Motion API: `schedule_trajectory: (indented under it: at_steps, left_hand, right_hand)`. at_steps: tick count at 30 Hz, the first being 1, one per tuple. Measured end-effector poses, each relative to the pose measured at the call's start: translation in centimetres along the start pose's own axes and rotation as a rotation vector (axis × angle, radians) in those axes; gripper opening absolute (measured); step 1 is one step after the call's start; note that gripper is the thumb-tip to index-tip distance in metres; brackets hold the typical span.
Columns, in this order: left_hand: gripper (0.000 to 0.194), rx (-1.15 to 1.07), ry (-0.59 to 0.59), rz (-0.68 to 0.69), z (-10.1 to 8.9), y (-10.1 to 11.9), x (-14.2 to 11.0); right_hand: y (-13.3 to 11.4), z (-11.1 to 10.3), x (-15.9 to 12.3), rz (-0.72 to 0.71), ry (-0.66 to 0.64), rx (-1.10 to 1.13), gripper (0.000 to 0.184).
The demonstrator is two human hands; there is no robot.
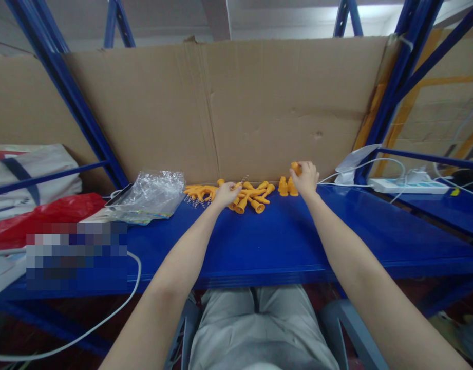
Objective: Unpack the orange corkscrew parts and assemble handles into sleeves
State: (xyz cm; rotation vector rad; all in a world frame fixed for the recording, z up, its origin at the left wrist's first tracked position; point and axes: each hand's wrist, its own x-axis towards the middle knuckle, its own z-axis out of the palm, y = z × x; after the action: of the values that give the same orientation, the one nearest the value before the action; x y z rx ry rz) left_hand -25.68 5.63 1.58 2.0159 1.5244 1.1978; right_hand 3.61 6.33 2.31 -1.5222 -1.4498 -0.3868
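Observation:
My left hand (227,193) is closed on an orange corkscrew (236,187), its metal spiral pointing up to the right. Under and beside that hand lies a heap of orange branching plastic pieces (255,194), some with flared, bell-like ends. To its left is a row of orange corkscrew parts (200,192) with metal spirals facing me. My right hand (306,177) grips a small orange plastic piece (296,167), raised above the table; the fingers hide most of it. Just left of and below it, small orange bell-shaped pieces (283,186) stand upright.
A blue table (259,241) backs onto a cardboard panel (236,108) between blue posts. Clear plastic bags (155,192) and a red bag (51,216) lie at the left. A power strip (409,185) and white cables are at the right.

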Motion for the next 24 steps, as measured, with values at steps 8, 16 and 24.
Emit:
schedule_trajectory:
  at_steps: [8, 16, 24]
  left_hand:
    - [0.020, 0.358, 0.200, 0.009, -0.7, -0.7, -0.1]
    - [0.028, 0.435, 0.330, 0.099, -1.9, -0.5, -0.3]
    - [0.035, 0.461, 0.329, 0.057, -2.6, -0.3, -1.0]
  right_hand:
    - [5.6, 0.6, -1.0, 0.437, -0.170, -0.002, 0.039]
    - [5.6, 0.6, -1.2, 0.456, -0.323, -0.032, 0.036]
    - [6.2, 1.1, -1.2, 0.411, -0.433, -0.089, 0.028]
